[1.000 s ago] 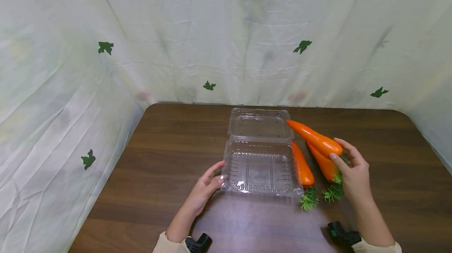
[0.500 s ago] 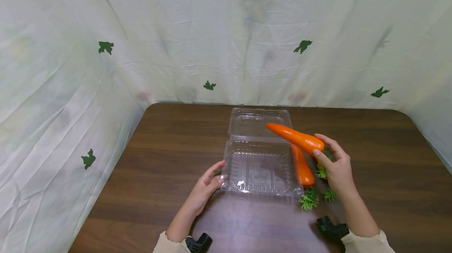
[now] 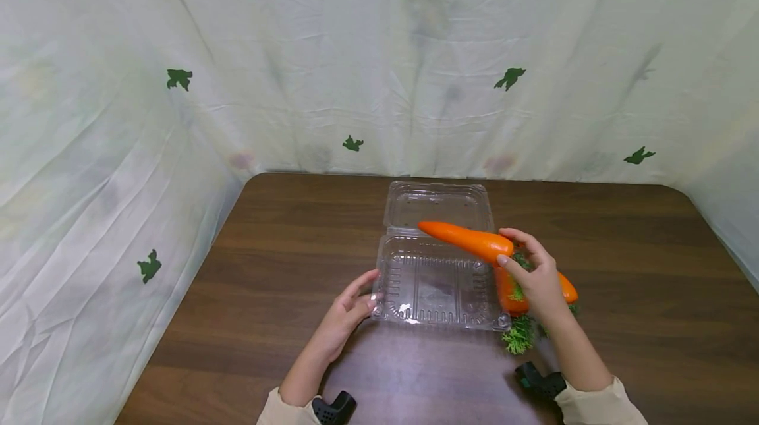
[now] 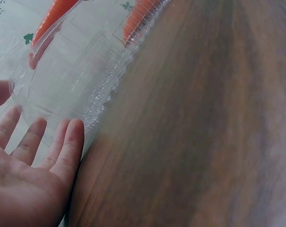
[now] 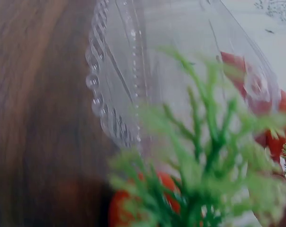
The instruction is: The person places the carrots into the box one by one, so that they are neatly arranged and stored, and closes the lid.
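Observation:
My right hand [image 3: 536, 277] pinches an orange carrot [image 3: 465, 240] near its thick, leafy end. That carrot hangs over the clear plastic clamshell container [image 3: 435, 290], its tip pointing left across the hinge. The container lies open, its lid [image 3: 439, 204] folded back. At the container's left rim, my left hand [image 3: 344, 316] rests with fairly straight fingers [image 4: 73, 137] touching the wall. A second carrot [image 3: 514, 305] lies against the container's right side, partly covered by the right hand. Behind the right hand, a third carrot [image 3: 568, 288] shows only in part. Green leaves [image 5: 204, 156] blur the right wrist view.
The brown wooden table [image 3: 284, 247] extends around the container. A pale curtain [image 3: 379, 69] with green leaf shapes hangs behind its back edge. Black wrist devices [image 3: 335, 407] sit at both sleeves.
My right hand has moved left with the carrot, bringing it from beside the container to above it. The left hand and container have stayed in place.

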Motion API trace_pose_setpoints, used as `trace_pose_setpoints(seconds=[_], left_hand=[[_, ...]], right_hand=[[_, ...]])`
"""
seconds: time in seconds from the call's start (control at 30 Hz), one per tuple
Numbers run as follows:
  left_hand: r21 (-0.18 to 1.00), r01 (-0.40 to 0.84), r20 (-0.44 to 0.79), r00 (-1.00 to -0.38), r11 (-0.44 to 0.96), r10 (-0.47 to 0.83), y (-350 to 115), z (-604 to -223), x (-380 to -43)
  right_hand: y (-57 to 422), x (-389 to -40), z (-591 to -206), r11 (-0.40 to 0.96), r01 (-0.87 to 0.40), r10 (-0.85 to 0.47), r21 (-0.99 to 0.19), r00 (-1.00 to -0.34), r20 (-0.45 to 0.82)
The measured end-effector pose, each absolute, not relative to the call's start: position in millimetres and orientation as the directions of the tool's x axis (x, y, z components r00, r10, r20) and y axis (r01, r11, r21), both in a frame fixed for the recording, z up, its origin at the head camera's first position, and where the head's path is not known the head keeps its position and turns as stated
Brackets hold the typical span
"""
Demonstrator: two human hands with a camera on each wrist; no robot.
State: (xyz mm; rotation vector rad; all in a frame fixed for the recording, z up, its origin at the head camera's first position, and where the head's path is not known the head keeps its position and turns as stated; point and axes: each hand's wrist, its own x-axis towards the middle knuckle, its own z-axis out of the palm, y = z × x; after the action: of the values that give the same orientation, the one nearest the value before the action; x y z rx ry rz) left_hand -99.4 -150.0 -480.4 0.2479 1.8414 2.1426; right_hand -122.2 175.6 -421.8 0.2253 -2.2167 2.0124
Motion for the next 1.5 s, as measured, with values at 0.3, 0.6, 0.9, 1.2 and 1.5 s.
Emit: trace_pose_setpoints(seconds=[0.3,0.6,0.9,1.2,1.5], left_hand=[[0.985,-0.109,-0.056,-0.936,-0.135,0.347,-150,-481,-99],[0.985,-0.105,-0.050,-0.935,-0.139,0.352,-149,-481,-99],[0.986,-0.105,-0.054,-0.936,-0.129,0.347,-150,-480,-99],[0.987,-0.103,-0.054,-0.937,-0.124,0.345,-149,-479,-99],[0.985,-0.098,-0.042,-0.935,-0.144,0.352,-150,-479,-99]], right_hand=[[161,-125,-427,0.104,-0.155,-0.058,-0.982,-0.987,0.150],[150,-129,-431,0.125,-0.146,-0.116,-0.981,-0.985,0.132],[141,-133,-429,0.180,-0.131,-0.148,-0.975,-0.983,0.105],[134,-138,-433,0.226,-0.064,-0.140,-0.972,-0.990,0.032],[129,-141,-434,0.261,-0.037,-0.128,-0.965,-0.992,0.003]])
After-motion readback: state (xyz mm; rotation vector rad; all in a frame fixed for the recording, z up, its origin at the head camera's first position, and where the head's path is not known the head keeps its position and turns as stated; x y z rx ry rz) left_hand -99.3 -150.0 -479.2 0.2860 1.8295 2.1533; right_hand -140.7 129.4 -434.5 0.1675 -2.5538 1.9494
